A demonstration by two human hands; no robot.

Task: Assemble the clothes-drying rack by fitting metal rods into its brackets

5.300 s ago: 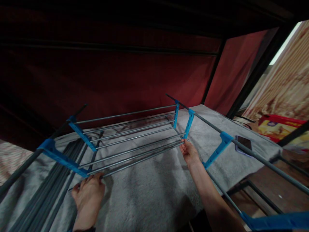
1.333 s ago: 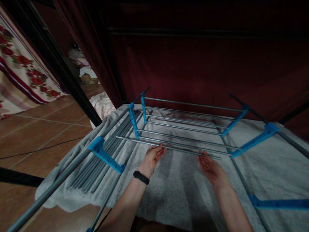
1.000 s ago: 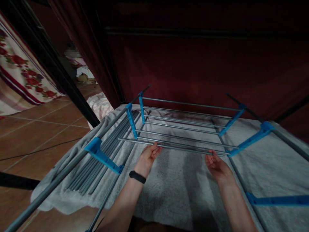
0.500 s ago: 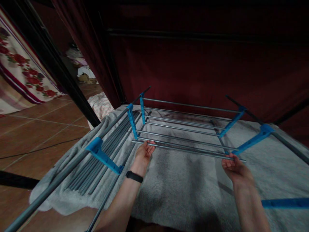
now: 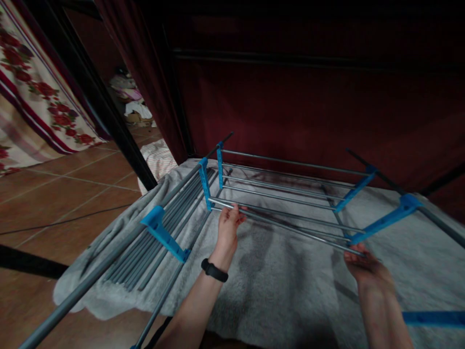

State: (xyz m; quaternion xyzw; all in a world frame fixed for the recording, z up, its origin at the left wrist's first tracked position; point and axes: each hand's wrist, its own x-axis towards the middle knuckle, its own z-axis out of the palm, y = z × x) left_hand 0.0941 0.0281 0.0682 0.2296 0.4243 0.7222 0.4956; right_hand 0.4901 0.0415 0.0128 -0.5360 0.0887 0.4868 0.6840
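A loose grey metal rod [image 5: 290, 228] slants across the front of a partly built rack with blue plastic brackets. My left hand [image 5: 228, 225] is closed on the rod near its left end, which reaches the left middle bracket [image 5: 204, 182]. My right hand [image 5: 366, 264] grips the rod's right end from below, just in front of the right bracket [image 5: 387, 218]. Several rods [image 5: 283, 160] span the rack behind it. A nearer left bracket [image 5: 167, 235] has no rod crossing from it.
Several loose grey tubes [image 5: 163, 228] lie side by side at the left on a grey blanket [image 5: 269, 291]. Another blue bracket [image 5: 436, 318] is at lower right. Dark posts [image 5: 119, 131], a maroon curtain [image 5: 308, 111] and a tiled floor [image 5: 72, 203] surround this.
The rod has tilted: its left end has risen to the left bracket while its right end has come nearer me. Both hands moved slightly right in view, with the camera shifting too.
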